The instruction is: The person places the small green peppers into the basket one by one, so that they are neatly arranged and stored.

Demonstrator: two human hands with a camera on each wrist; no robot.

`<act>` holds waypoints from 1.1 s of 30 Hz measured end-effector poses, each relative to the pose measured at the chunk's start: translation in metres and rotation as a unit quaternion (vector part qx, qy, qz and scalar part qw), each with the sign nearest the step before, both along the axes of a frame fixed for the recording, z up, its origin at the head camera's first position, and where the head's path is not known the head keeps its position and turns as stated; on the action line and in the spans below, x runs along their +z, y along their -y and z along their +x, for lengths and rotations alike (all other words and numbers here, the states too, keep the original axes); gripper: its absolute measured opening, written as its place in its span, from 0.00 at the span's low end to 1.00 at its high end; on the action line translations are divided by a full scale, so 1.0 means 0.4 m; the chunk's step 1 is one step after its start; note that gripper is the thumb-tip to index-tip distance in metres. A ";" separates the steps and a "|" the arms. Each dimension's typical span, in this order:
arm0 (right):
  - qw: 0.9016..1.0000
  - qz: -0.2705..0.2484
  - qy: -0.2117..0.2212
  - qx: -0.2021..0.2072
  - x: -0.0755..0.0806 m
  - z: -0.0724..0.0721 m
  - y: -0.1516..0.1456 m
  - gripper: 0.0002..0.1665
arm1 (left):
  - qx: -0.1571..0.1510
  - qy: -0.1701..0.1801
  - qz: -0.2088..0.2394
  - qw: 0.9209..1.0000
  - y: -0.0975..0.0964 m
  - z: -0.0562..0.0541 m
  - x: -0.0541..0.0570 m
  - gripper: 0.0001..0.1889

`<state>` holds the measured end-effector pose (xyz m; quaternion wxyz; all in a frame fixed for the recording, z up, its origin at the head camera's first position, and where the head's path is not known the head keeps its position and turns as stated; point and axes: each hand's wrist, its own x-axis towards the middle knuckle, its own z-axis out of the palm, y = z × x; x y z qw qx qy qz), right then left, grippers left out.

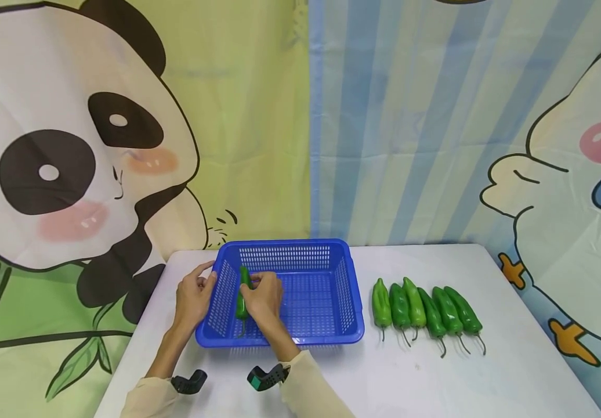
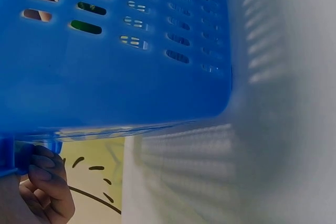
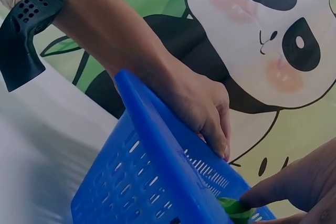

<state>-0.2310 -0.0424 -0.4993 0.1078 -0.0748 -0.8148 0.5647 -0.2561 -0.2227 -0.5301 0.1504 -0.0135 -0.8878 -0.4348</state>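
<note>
Green pepper, head view: inside the blue basket, toward its left side, tip to the far wall, stem to the near one. Can't tell from where I stand whether it touches the basket floor. Right hand reaches over the near rim, thumb and fingers closed in a pinch on the pepper's right side. Left hand at the left rim, partly closed, fingers bent about the edge. Six more green peppers in a close row on the white table, right of the basket, stems toward the person; first and third from the left look paler. Cream sleeves, a black device at each wrist. Panda cloth hangs behind.

Left wrist view: basket's slotted side fills much of it, green showing through a slot. Left hand low in the corner, fingers curled at the blue rim. Slot-patterned shadow on the table.

Right wrist view: left hand across the basket's edge, fingertips bent down over it. Bottom right, right hand's digit presses the pepper, only part of which shows; the rest of the grip is cut off.
</note>
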 end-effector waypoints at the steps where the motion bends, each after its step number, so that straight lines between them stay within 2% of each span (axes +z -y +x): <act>1: 1.000 0.006 0.006 -0.003 0.001 0.000 0.000 0.15 | -0.001 -0.001 -0.001 1.000 -0.001 0.000 0.000 0.20; 7: 0.998 0.038 0.039 -0.006 0.006 -0.005 0.007 0.14 | 0.003 -0.005 0.001 1.000 -0.004 -0.003 -0.003 0.20; 11: 0.998 0.048 0.031 -0.008 -0.013 -0.012 0.014 0.14 | 0.004 -0.003 0.001 1.000 -0.006 -0.001 -0.003 0.20; 12: 0.999 0.046 0.024 -0.009 -0.022 -0.016 0.017 0.14 | 0.005 -0.002 -0.001 1.000 -0.006 0.000 -0.004 0.20; 13: 0.998 0.055 0.004 -0.013 -0.063 -0.031 0.025 0.15 | 0.006 -0.002 -0.002 1.000 -0.006 0.001 -0.004 0.20; 16: 0.995 0.089 -0.026 -0.030 -0.131 -0.060 0.040 0.14 | 0.007 0.001 -0.006 1.000 -0.006 0.004 -0.004 0.20; 19: 0.994 0.099 -0.031 -0.033 -0.156 -0.074 0.046 0.12 | 0.005 0.004 -0.010 1.000 -0.004 0.004 -0.002 0.20; 20: 0.995 0.092 -0.017 -0.027 -0.132 -0.066 0.043 0.10 | 0.004 0.006 -0.011 1.000 -0.003 0.003 -0.002 0.20; 21: 0.996 0.081 -0.015 -0.018 -0.126 -0.065 0.042 0.08 | 0.004 0.006 -0.012 1.000 -0.003 0.002 -0.001 0.20; 22: 0.996 0.085 -0.018 -0.018 -0.136 -0.072 0.046 0.06 | 0.004 0.006 -0.012 1.000 -0.002 0.000 -0.001 0.20; 23: 0.997 0.075 -0.007 -0.006 -0.121 -0.068 0.043 0.04 | 0.003 0.006 -0.012 1.000 -0.001 -0.001 -0.001 0.20; 24: 0.997 0.078 -0.012 -0.005 -0.128 -0.071 0.046 0.03 | 0.003 0.007 -0.012 1.000 0.000 -0.002 -0.001 0.20; 27: 0.997 0.079 -0.003 0.015 -0.134 -0.078 0.049 0.08 | 0.002 0.006 -0.011 1.000 0.001 -0.004 -0.001 0.20; 29: 0.996 0.085 -0.019 0.014 -0.150 -0.083 0.053 0.11 | 0.001 0.005 -0.010 1.000 0.001 -0.004 -0.002 0.20; 33: 0.996 0.077 0.005 0.039 -0.114 -0.067 0.048 0.13 | 0.002 0.003 -0.011 1.000 0.002 -0.003 -0.003 0.21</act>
